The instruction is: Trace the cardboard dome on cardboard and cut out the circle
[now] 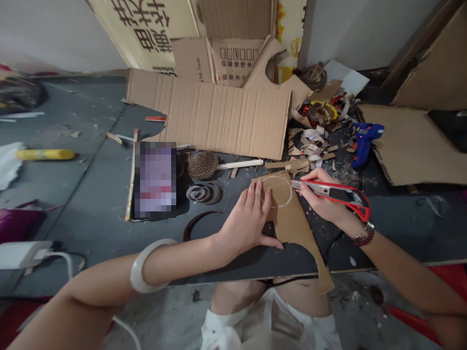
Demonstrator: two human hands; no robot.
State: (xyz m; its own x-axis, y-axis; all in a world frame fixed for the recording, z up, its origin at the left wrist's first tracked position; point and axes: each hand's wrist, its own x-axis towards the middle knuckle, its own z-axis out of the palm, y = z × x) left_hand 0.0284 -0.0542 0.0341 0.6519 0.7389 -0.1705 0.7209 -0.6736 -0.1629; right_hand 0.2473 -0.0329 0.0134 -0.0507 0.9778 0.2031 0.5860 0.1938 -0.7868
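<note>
holding a red cutter [330, 191], the right grip [321, 203] faces the spread left hand [246, 216]; carton [189, 56] behind reads "16.7cm".

Two hands [245, 217] [321, 204], one utility knife [328, 190], one drawn circle [280, 192], one glue gun [362, 142]

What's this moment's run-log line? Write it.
left hand: resting on cardboard | right hand: holding utility knife, tip near drawn circle | glue gun: beyond right hand
</note>
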